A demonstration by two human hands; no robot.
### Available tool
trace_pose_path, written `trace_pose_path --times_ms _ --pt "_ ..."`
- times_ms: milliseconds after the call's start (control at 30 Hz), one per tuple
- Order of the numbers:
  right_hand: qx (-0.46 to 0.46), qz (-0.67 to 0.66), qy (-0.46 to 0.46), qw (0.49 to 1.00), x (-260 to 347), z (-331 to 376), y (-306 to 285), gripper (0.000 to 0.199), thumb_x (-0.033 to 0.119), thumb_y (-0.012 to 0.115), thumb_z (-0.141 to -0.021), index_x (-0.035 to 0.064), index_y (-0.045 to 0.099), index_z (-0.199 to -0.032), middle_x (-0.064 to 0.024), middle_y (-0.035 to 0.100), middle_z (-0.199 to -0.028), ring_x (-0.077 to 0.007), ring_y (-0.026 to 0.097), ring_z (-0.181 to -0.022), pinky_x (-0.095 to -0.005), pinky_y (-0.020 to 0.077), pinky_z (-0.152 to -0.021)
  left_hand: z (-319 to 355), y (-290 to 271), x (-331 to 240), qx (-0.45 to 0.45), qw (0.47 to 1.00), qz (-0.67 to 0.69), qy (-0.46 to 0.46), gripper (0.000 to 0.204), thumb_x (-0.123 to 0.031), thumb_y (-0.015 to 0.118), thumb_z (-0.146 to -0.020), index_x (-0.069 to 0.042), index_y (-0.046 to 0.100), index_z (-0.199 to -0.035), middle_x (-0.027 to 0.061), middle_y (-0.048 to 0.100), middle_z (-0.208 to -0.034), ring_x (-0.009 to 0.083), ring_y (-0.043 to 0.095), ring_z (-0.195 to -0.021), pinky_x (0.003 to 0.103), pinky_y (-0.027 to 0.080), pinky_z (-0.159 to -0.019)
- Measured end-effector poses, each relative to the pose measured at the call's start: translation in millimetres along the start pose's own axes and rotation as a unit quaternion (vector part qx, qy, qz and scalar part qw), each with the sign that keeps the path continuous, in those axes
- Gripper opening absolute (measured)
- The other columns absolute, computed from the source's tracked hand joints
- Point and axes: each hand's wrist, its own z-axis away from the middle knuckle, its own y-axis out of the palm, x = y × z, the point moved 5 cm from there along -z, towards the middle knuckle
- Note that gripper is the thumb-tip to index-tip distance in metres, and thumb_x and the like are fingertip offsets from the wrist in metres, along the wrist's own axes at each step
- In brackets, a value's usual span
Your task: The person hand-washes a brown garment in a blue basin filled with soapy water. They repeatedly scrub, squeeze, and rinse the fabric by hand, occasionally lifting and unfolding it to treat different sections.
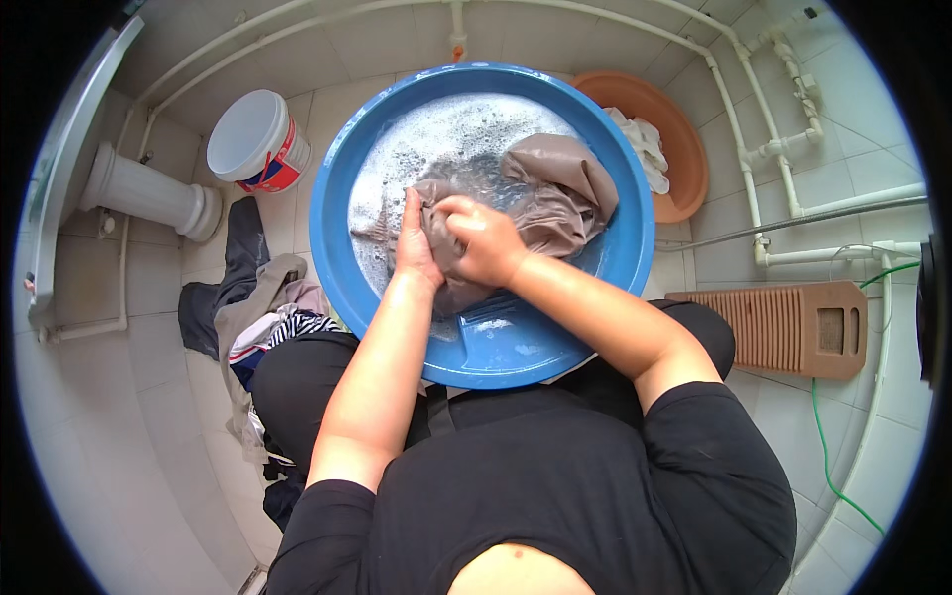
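Note:
A wet grey-brown garment (560, 178) lies bunched in soapy water inside a large blue basin (332, 213). My left hand (416, 245) stands edge-up against part of the cloth, its fingers pressed together and the fabric gripped on the palm side. Closed in a fist, my right hand (486, 241) grips the same bunch just beside it. Folds of the garment hang down between and below the two hands. White suds (446, 124) cover much of the water's far and left side.
An orange-brown basin (686, 169) holding white cloth (643, 149) stands behind at right. A brown washboard (773, 322) and green hose (823, 446) are on my right. At left are a white bucket (248, 134), piled clothes (253, 297) and a white pedestal (149, 193). Pipes run along the walls.

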Motion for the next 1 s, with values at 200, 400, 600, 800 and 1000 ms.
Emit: trace_pose_path --times_ms 200,400,600,800,1000 --pt "-0.054 -0.115 -0.073 0.989 63 8 5 0.037 0.021 0.070 -0.056 0.0100 0.053 -0.087 -0.0119 0.057 -0.085 -0.0287 0.058 -0.078 -0.0381 0.0479 -0.066 11 9 -1 0.062 0.994 -0.068 0.050 0.028 -0.021 0.050 -0.088 -0.004 0.052 -0.109 0.0108 0.059 -0.100 0.0227 0.058 -0.091 0.035 0.048 -0.081" --pt "-0.069 -0.016 0.122 0.990 -16 -5 9 0.020 0.031 0.062 -0.066 0.0134 0.063 -0.077 -0.0101 0.061 -0.078 -0.0302 0.060 -0.071 -0.0390 0.0490 -0.063 21 18 2 -0.102 0.982 -0.140 0.079 0.023 -0.021 0.048 -0.087 -0.005 0.056 -0.102 0.0097 0.058 -0.101 0.0219 0.058 -0.092 0.034 0.048 -0.079" --pt "-0.055 -0.122 -0.006 0.991 40 -3 17 0.020 0.025 0.067 -0.061 0.0114 0.061 -0.074 -0.0132 0.060 -0.075 -0.0318 0.060 -0.072 -0.0384 0.0484 -0.064 -7 -21 25 0.253 0.903 0.244 0.247 0.033 -0.041 0.046 -0.086 -0.011 0.057 -0.091 0.0039 0.059 -0.087 0.0166 0.056 -0.080 0.036 0.046 -0.070" --pt "-0.090 0.084 0.074 0.990 -70 -27 4 0.026 0.030 0.061 -0.074 0.0070 0.058 -0.086 -0.0153 0.056 -0.091 -0.0349 0.058 -0.078 -0.0408 0.0472 -0.073 25 36 9 0.003 0.998 -0.059 -0.031 0.031 -0.033 0.051 -0.089 -0.007 0.056 -0.106 0.0097 0.060 -0.106 0.0195 0.060 -0.092 0.035 0.050 -0.081" --pt "0.177 0.110 0.218 0.953 -117 5 14 0.048 0.050 0.062 -0.074 0.0071 0.059 -0.095 -0.0187 0.061 -0.101 -0.0340 0.057 -0.097 -0.0414 0.0445 -0.082 24 4 -18 -0.229 0.952 -0.042 0.198 0.033 -0.011 0.062 -0.082 -0.002 0.047 -0.110 0.0113 0.058 -0.101 0.0229 0.059 -0.091 0.040 0.051 -0.078"
